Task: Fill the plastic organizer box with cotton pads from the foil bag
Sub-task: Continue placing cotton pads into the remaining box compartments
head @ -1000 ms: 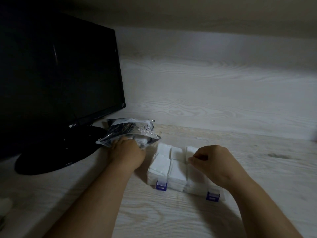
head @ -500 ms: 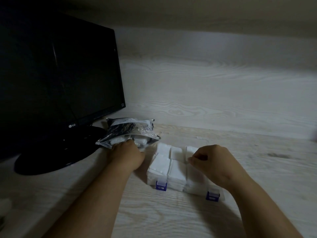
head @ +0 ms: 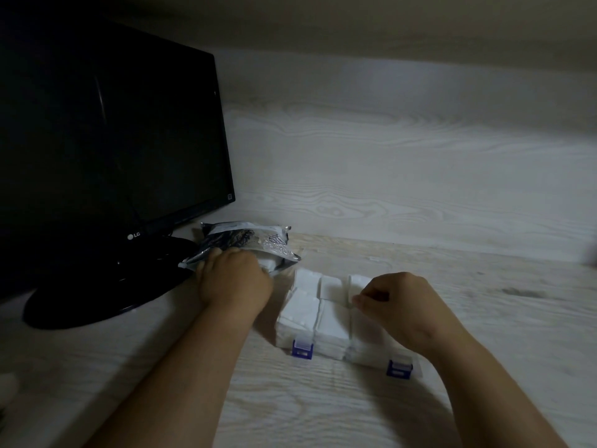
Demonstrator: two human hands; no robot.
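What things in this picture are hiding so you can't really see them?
Head view only:
- Left hand: its fingertips are inside the foil bag, so whether they hold anything is hidden.
- Right hand: its curled fingers cover whatever they pinch, and also the right compartments of the organizer box.
- The bag's print: too small and dim.
- Monitor: cut off by the left edge.
- Pale thing: blurred, cut off bottom-left.

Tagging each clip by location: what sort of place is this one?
Probably a home desk nook: black flat-screen monitor on a pale wood-grain desktop, matching wood-grain back panel, shelf overhead.
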